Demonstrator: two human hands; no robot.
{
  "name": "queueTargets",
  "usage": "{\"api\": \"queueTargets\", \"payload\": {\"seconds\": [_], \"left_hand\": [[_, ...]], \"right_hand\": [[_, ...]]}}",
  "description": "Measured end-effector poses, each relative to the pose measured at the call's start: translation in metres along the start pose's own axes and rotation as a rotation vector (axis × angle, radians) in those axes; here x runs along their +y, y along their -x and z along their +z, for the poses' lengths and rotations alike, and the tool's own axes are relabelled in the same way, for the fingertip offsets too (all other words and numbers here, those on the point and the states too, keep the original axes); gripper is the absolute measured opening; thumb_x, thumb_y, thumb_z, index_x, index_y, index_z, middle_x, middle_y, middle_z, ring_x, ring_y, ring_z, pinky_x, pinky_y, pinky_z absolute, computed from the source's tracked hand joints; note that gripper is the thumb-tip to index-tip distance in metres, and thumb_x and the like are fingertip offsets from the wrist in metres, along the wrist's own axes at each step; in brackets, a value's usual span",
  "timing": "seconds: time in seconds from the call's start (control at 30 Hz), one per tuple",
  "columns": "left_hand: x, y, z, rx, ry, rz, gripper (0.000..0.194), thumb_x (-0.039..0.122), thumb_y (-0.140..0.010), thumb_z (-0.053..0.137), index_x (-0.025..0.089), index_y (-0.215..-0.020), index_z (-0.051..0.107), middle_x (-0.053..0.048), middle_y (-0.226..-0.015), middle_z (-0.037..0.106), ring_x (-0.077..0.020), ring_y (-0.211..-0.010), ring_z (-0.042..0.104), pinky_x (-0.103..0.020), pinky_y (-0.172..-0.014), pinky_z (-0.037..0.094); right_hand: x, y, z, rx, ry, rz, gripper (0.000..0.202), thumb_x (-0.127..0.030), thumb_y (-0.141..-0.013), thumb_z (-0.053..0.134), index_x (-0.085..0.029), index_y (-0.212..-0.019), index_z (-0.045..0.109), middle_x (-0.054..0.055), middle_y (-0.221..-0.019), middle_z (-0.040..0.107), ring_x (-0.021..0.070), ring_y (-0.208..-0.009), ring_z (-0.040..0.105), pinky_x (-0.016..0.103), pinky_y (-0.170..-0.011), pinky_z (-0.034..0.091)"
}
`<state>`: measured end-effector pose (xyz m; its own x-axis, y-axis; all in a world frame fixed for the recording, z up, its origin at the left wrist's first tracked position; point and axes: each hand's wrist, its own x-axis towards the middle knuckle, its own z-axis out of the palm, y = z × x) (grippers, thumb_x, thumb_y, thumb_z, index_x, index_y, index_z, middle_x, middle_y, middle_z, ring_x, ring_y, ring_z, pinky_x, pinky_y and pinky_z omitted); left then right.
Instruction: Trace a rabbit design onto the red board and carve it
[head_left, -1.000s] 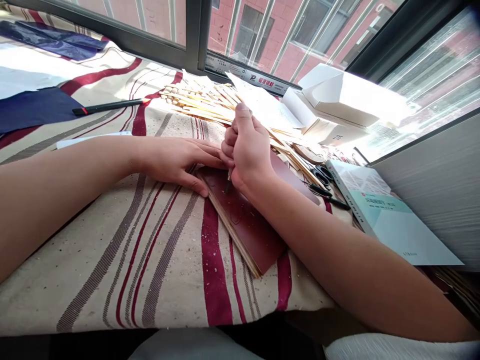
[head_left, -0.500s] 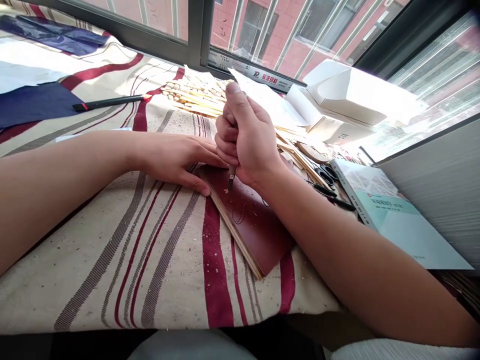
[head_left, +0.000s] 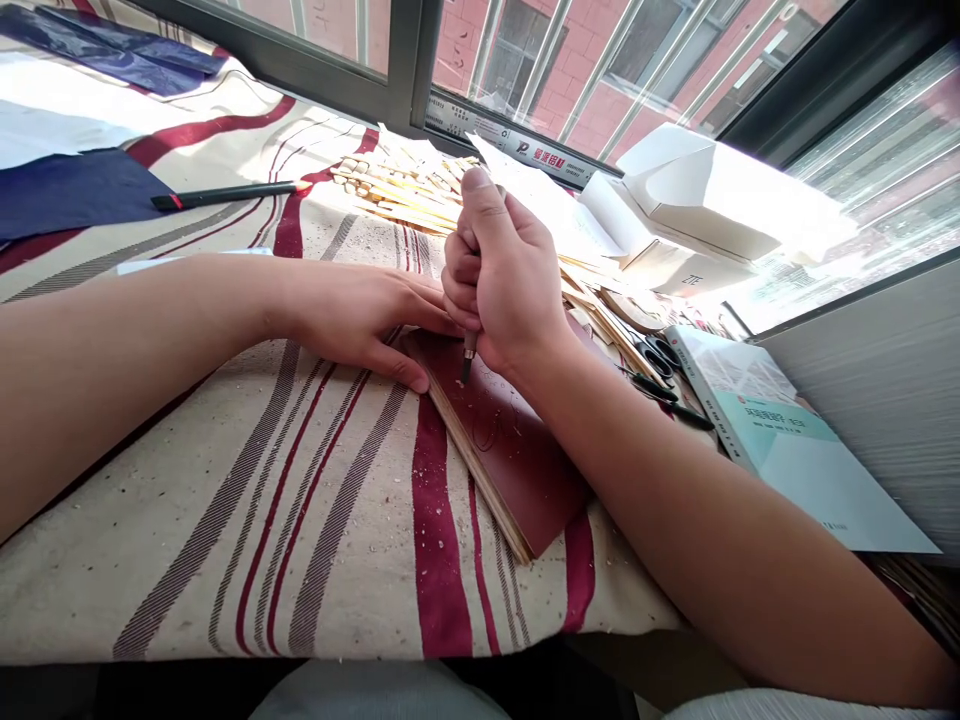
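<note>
A reddish-brown wooden board (head_left: pixel 517 470) with pale layered edges lies at a slant on the striped cloth, thin curved marks drawn or cut on its face. Upright in the fist of my right hand (head_left: pixel 510 270) is a craft knife (head_left: pixel 469 362); only its metal collar and dark blade show, the tip down at the board's surface near a small pale chip. My left hand (head_left: pixel 367 315) lies flat with fingers stretched out, its thumb against the board's left edge and its fingertips at the far end, partly hidden behind my right hand.
Thin wooden sticks (head_left: pixel 390 190) lie piled by the window. At the right are black-handled scissors (head_left: pixel 660 355), a pale green book (head_left: pixel 810 450) and a white box (head_left: pixel 694 260). A black pencil (head_left: pixel 232 194) lies left. Shavings dot the striped cloth (head_left: pixel 360 560).
The view has shifted slightly, moving everything a little to the right. Both hands keep their places on the board, and the knife tip stays near the same spot.
</note>
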<state>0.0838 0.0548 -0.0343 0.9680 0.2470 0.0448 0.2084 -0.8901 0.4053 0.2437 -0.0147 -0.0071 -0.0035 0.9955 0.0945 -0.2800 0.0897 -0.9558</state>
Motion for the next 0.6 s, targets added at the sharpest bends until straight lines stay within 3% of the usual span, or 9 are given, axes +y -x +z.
{"api": "queueTargets", "payload": {"seconds": [0.13, 0.27, 0.6], "left_hand": [[0.0009, -0.0003, 0.0006, -0.005, 0.005, -0.023, 0.070, 0.064, -0.094, 0.068, 0.025, -0.153, 0.067, -0.011, -0.163, 0.061, -0.0329, -0.144, 0.061, -0.038, -0.129, 0.035], [0.0018, -0.0001, 0.0004, -0.006, 0.018, -0.007, 0.066, 0.061, -0.095, 0.068, 0.028, -0.153, 0.067, -0.009, -0.151, 0.071, -0.0314, -0.141, 0.063, -0.037, -0.127, 0.036], [0.0007, -0.0011, 0.0012, -0.020, 0.007, 0.007, 0.059, 0.063, -0.096, 0.066, 0.028, -0.143, 0.073, -0.007, -0.150, 0.072, -0.0314, -0.134, 0.067, -0.034, -0.121, 0.041]], "right_hand": [[0.0011, 0.0009, -0.0003, -0.045, -0.047, 0.052, 0.055, -0.045, -0.102, 0.074, -0.024, -0.066, 0.038, -0.012, -0.052, 0.028, 0.0036, -0.040, 0.020, 0.022, -0.040, 0.016], [-0.0015, 0.0029, 0.0008, -0.074, -0.030, -0.005, 0.056, -0.043, -0.102, 0.076, -0.023, -0.065, 0.039, -0.011, -0.053, 0.028, 0.0041, -0.042, 0.026, 0.022, -0.041, 0.021], [0.0030, 0.0004, 0.0033, -0.137, 0.058, 0.073, 0.059, -0.058, -0.100, 0.074, -0.025, -0.072, 0.033, -0.009, -0.060, 0.025, 0.0073, -0.050, 0.024, 0.027, -0.049, 0.023]]}}
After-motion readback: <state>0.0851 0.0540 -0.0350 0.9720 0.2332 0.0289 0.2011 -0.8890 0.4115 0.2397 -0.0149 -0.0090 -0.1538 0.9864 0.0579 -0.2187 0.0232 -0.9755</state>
